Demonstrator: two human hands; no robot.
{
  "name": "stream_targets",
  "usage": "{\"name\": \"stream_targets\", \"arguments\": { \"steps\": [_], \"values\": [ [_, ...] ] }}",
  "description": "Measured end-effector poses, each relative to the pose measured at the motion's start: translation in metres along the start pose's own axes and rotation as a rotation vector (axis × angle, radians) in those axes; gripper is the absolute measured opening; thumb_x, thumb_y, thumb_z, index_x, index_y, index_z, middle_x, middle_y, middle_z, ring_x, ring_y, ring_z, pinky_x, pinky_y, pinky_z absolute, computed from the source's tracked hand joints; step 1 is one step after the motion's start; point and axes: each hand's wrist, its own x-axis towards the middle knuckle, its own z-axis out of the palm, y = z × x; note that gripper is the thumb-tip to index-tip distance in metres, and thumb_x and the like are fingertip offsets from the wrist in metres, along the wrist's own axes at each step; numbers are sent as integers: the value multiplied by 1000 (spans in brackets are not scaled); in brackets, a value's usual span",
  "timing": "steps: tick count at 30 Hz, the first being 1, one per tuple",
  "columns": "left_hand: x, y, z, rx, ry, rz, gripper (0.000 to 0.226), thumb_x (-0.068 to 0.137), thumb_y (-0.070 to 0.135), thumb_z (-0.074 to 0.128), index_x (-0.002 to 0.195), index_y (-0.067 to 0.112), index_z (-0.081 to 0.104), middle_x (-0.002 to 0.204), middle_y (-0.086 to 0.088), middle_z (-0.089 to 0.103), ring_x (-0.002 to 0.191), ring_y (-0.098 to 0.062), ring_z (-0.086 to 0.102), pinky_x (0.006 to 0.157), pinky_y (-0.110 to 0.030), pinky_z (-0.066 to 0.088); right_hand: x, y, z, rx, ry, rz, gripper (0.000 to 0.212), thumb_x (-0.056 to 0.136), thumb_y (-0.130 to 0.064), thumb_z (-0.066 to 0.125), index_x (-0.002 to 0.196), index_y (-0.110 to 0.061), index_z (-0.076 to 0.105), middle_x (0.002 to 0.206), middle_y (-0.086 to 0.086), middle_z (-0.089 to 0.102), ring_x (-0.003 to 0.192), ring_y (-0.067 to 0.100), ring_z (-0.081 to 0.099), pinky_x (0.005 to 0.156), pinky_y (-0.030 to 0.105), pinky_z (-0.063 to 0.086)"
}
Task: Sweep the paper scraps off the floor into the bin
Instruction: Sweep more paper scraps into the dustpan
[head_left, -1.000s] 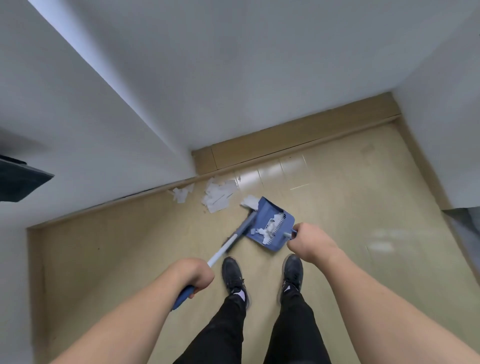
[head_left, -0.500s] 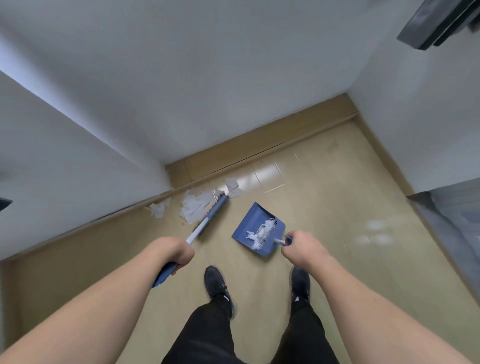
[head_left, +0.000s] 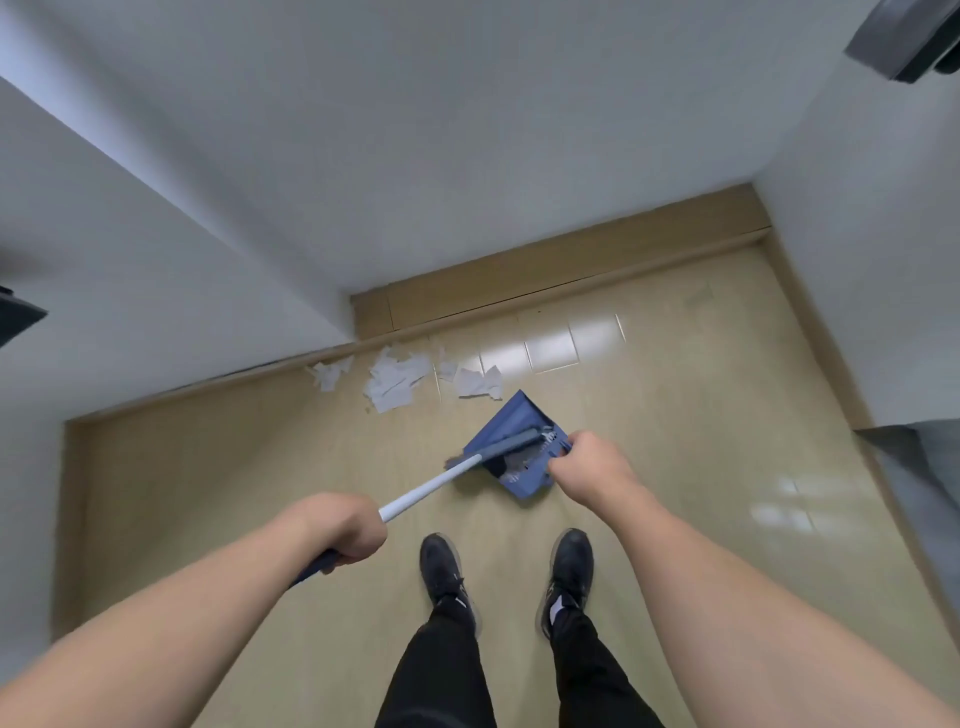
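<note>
Because only one view is supplied, the head camera, everything follows from its downward look at a floor (head_left: 675, 415) corner. Left hand (head_left: 340, 530): fingers curled tight round the blue grip end of the broom (head_left: 431, 486), whose white shaft runs up and to the right so that the grey head lies across the dustpan (head_left: 511, 452); this angle suits dragging scraps inward, into the pan. Right hand (head_left: 587, 467): closed round the dustpan's handle at its near edge, bracing the pan, apparently so that the broom's pull does not push it back; the fingertips themselves are hidden. The pan's open lip faces away from the person, toward the paper scraps (head_left: 395, 382), and a few pale pieces seem to lie inside it, partly masked by the broom head. Most scraps lie on the floor along the skirting board (head_left: 571, 270), in loose clusters; the rightmost cluster sits just beside the lip, the others farther left. Both shoes (head_left: 441, 569) stand behind the pan, clear of the sweep path. No bin is visible in this view, so, by judgement, emptying lies ahead.
</note>
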Motion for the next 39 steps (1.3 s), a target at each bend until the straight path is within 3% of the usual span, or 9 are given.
{"name": "stream_targets", "arguments": {
  "steps": [4,8,11,14,17,20,27,32,39],
  "values": [
    [-11,5,-13,-90,114,-56,27,76,5,39,98,6,55,60,-8,61,49,-19,56,50,-22,40,-14,19,-20,-11,15,-13,10,89,-23,53,96,-18,59,102,6,62,89,28,57,71,29,45],
    [2,30,-41,-160,220,-74,24,82,9,36,100,6,53,59,-5,57,48,-17,52,49,-23,39,-6,46,-38,61,74,50,6,84,-18,54,78,-19,52,84,2,59,71,23,50,51,24,34],
    [31,61,-60,-250,198,-53,21,85,10,36,96,6,52,64,-3,56,51,-16,50,49,-24,37,10,55,-48,6,43,39,21,87,-14,52,68,-19,45,72,-5,47,76,21,42,49,24,29],
    [58,91,-57,-322,118,-18,25,84,8,36,104,3,51,69,-5,58,55,-17,52,49,-26,39,35,53,-52,-25,66,48,3,80,-14,54,78,-14,56,76,1,59,66,24,49,54,25,36],
    [60,121,-36,-248,75,22,27,83,9,38,105,6,53,70,-3,58,64,-20,58,59,-25,46,56,50,-61,-49,105,42,11,77,-14,53,69,-15,46,68,2,54,54,23,41,48,24,31],
    [39,123,-13,-169,82,70,37,81,9,38,113,8,56,76,-4,63,63,-21,61,64,-25,50,50,53,-70,-58,107,15,9,77,-15,52,70,-15,47,68,3,53,61,27,46,47,24,30],
    [-25,79,14,-200,102,70,22,78,12,35,88,8,54,69,-4,58,48,-18,53,53,-23,42,0,84,-68,-22,93,-27,6,86,-22,55,81,-20,57,84,4,60,75,26,55,54,27,38],
    [-28,66,23,-332,149,44,21,75,10,38,85,8,56,66,-6,62,53,-20,57,56,-23,44,-33,116,-82,-22,167,-15,26,84,-25,59,65,-19,43,67,-2,50,61,22,44,47,27,28],
    [-16,71,40,-845,3,7,13,79,2,40,68,6,44,44,-6,44,35,-18,38,45,-16,32,-50,178,-126,-139,196,-20,28,84,-27,59,64,-16,44,66,1,49,59,22,39,53,29,29]
  ]
}}
